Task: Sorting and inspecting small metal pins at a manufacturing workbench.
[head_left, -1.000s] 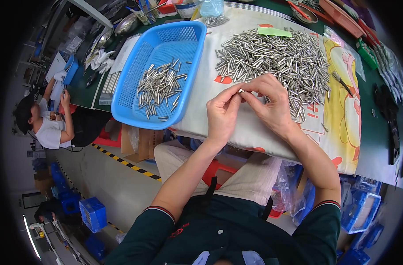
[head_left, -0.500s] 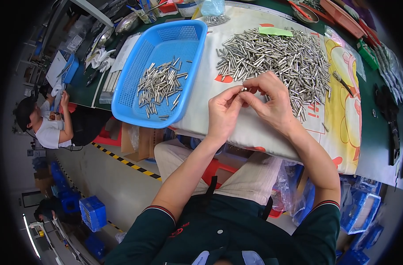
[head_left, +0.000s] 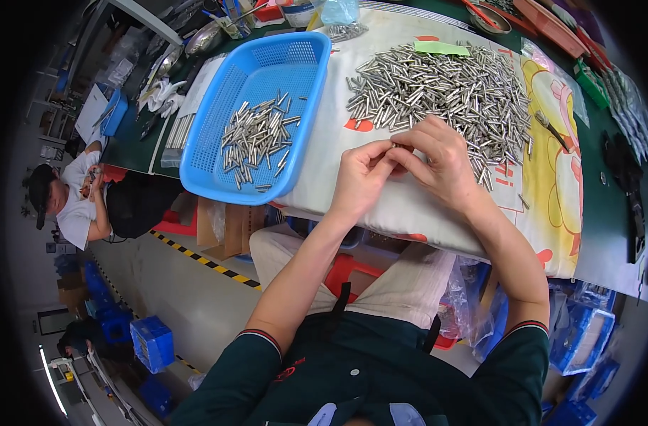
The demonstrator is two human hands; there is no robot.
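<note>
Over the front of the cloth-covered table, my left hand (head_left: 361,174) and my right hand (head_left: 441,163) meet with their fingertips pinched together. Between them is a small metal pin, now almost wholly hidden by the fingers. Just beyond my right hand spreads a big heap of short silvery metal pins (head_left: 437,85), a pale green paper slip (head_left: 441,48) lying on its far side. To the left of my hands stands a blue perforated plastic basket (head_left: 313,92), with a smaller pile of similar pins (head_left: 256,138) on its bottom.
A dark-handled brush-like tool (head_left: 551,131) lies on the yellow part of the cloth (head_left: 540,192). At the back are a metal bowl (head_left: 489,20) and a clear bag of pins (head_left: 347,30). Another person (head_left: 79,192) sits at the far left. Blue crates (head_left: 583,337) stand below right.
My right fingers have closed further over the fingertips, covering the shiny metal end that showed between them. The seated person at the left has lowered their hands.
</note>
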